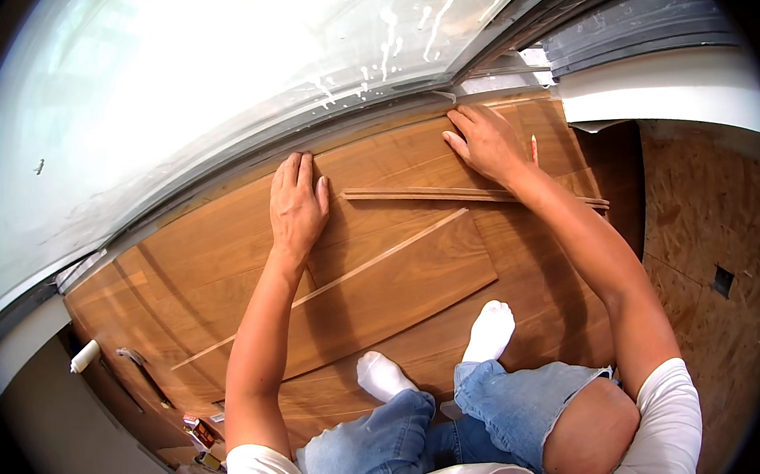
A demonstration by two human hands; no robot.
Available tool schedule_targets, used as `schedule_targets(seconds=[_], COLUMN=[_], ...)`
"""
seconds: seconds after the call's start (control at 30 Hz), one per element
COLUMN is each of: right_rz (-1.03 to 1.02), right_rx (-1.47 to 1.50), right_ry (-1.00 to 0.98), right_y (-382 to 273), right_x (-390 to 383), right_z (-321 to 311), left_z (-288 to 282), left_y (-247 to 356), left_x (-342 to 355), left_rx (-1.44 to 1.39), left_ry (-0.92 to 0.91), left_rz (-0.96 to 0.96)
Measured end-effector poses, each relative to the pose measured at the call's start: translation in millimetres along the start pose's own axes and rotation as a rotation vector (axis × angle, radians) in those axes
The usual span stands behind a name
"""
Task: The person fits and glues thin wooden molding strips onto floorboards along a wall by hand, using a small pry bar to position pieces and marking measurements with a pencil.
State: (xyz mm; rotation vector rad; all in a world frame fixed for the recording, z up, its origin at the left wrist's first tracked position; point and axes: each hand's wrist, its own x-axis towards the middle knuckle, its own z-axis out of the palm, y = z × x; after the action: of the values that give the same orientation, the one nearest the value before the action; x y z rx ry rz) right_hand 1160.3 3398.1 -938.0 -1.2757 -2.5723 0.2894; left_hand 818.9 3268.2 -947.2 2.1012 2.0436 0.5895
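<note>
Where the floor meets the glass at the far side, we have the far plank point(383, 156), brown wood, running along the gray frame point(371, 112), both hands on it. Left hand point(298, 203): palm down, fingers extended and close together, thumb a bit apart, nothing held, fingertips by the plank's far edge. Right hand point(485, 141): farther right, half open, fingers slightly bent at the far edge, thumb spread; we see nothing held, and can't tell if the fingertips hook the edge. For good work here, we'd say keep both hands well apart, press evenly, sight along the edge by the frame, and keep fingertips out of any gap. Nearer, a loose strip point(430, 195) passes under the right forearm; we'd mind not nudging it. Red pencil point(534, 149) just right of the right wrist. Nearer again, a loose plank point(384, 294) lies slantwise on the floor, socked feet point(490, 331) just beyond its near edge, toward us. Near left: a hooked tool point(149, 376) and a white tube point(85, 356). Right side: rough chipboard point(686, 198) with a dark square patch
</note>
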Motion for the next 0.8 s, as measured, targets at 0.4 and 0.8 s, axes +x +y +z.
schedule_targets(seconds=[0.4, 0.8], right_rz=[0.106, 0.166], right_rx=[0.023, 0.153], right_ry=[-0.104, -0.149], right_y=[-13, 6], right_x=[6, 5], right_z=[-7, -17], left_z=[-1, 2], left_y=[0, -5], left_x=[2, -1], left_rx=[0.071, 0.090], left_ry=[-0.048, -0.112], left_rz=[-0.040, -0.054])
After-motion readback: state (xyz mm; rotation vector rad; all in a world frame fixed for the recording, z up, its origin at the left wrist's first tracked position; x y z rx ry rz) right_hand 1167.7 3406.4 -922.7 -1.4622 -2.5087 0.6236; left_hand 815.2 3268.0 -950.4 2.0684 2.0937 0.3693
